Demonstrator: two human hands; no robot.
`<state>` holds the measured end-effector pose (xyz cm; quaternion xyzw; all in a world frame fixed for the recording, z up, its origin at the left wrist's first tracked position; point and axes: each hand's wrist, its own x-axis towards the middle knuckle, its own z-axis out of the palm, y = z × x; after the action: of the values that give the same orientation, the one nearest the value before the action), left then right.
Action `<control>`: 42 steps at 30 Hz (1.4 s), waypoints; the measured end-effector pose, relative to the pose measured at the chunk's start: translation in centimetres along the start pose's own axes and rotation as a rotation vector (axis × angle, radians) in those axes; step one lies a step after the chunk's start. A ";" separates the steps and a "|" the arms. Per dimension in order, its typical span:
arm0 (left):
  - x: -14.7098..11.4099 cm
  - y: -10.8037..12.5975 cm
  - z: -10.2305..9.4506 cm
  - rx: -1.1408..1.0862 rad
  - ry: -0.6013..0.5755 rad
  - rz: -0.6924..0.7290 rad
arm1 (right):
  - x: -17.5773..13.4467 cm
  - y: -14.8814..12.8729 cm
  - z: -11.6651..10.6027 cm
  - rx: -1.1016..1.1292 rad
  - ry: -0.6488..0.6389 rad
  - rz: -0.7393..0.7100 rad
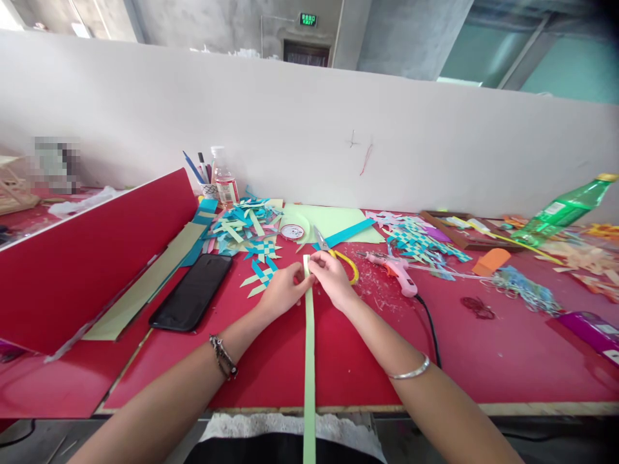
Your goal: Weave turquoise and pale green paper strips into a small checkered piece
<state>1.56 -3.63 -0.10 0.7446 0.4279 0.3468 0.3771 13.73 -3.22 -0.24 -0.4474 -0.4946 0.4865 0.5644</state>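
A long pale green paper strip [310,348] runs from between my hands down over the table's front edge. My left hand [286,288] pinches the strip's upper end from the left. My right hand [331,278] grips the same end from the right, its fingertips close to the left thumb. Just beyond my hands lie scissors [344,258] with yellow handles, touching a blue paper strip [351,233]. Left of the hands sits a woven blue and green paper piece [264,274]. A pink glue gun [394,270] rests to the right.
A black phone [192,293] and an upright red board [106,258] stand left. Behind are a paper-strip pile [246,222], a tape roll [293,231], a pen cup [209,189] and a clear bottle [225,177]. A green bottle [563,209] leans at right. A white partition [290,129] closes the back.
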 end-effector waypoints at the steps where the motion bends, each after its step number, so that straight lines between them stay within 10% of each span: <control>1: 0.0 0.1 -0.1 0.020 0.006 0.016 | -0.1 0.0 0.1 -0.038 0.008 -0.004; 14: 0.4 -0.5 -0.3 -0.284 -0.188 -0.039 | -0.1 0.0 -0.5 -0.102 -0.043 0.026; 22: 0.6 -0.5 -0.9 0.021 0.131 -0.006 | -0.8 0.0 0.2 -0.323 -0.131 -0.158; 42: 0.6 -0.3 -1.2 -0.041 0.079 -0.046 | -0.9 0.0 0.2 -0.104 -0.151 0.070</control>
<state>0.66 -2.69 0.31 0.7125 0.4522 0.3759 0.3828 13.54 -4.07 -0.36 -0.4552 -0.5446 0.5119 0.4839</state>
